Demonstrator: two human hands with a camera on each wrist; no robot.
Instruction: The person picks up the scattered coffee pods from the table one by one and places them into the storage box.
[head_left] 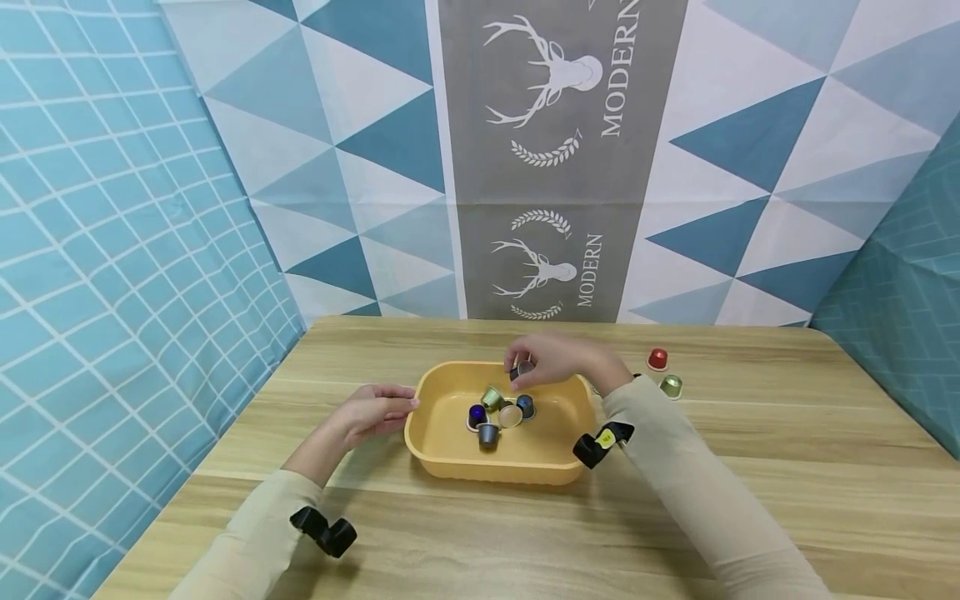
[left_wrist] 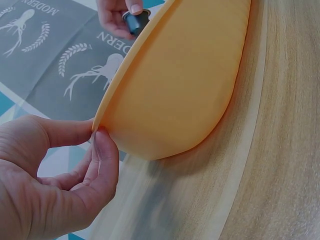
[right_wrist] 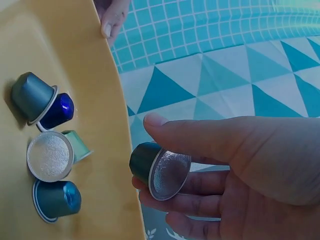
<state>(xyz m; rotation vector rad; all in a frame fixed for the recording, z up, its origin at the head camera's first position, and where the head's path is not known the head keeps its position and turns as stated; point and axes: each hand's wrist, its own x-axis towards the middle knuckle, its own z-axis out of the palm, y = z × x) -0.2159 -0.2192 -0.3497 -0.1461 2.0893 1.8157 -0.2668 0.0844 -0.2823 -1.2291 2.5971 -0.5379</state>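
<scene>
A yellow-orange plastic basin (head_left: 540, 454) stands on the table. My left hand (head_left: 375, 411) pinches its left rim between thumb and fingers, plain in the left wrist view. Above the basin's back right part, my right hand (head_left: 551, 360) holds a dark coffee capsule (right_wrist: 145, 162) between thumb and fingers, its silver lid facing the wrist. Several capsules lie grouped on the basin floor: a green one (head_left: 491, 398), a dark blue one (head_left: 477, 415), a grey one (head_left: 488, 436), a teal-blue one (head_left: 526, 406) and one with its pale lid up (head_left: 511, 416).
Right of the basin, a red capsule (head_left: 657, 359) and a light green capsule (head_left: 671, 386) rest on the wooden table (head_left: 787, 467). Patterned cloth (head_left: 555, 167) hangs behind the table, and a blue grid cloth (head_left: 112, 250) is along the left.
</scene>
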